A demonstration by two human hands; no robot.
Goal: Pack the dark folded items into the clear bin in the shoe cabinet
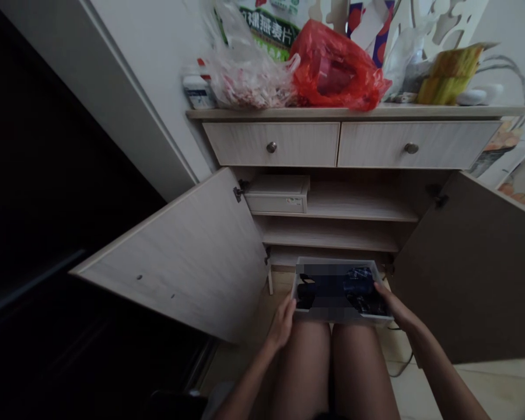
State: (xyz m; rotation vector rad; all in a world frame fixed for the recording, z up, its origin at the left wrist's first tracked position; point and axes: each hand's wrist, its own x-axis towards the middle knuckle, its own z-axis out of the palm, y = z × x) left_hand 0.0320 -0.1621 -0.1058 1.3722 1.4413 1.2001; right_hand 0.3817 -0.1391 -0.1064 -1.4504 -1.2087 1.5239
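Observation:
A clear plastic bin (338, 262) with dark items inside rests near my knees, in front of the open cabinet. My left hand (282, 322) grips the bin's left edge, fingers curled on its side. On the bin's right edge sits my right hand (392, 306), fingers closed over the rim. Part of the bin's contents is blurred out.
The cabinet (332, 210) has both doors swung wide: the left door (184, 256) and the right door (468, 262). A white box (277, 195) sits on the upper shelf. Two drawers are closed above. Plastic bags (336, 67) and packages crowd the top. A cable lies on the floor at right.

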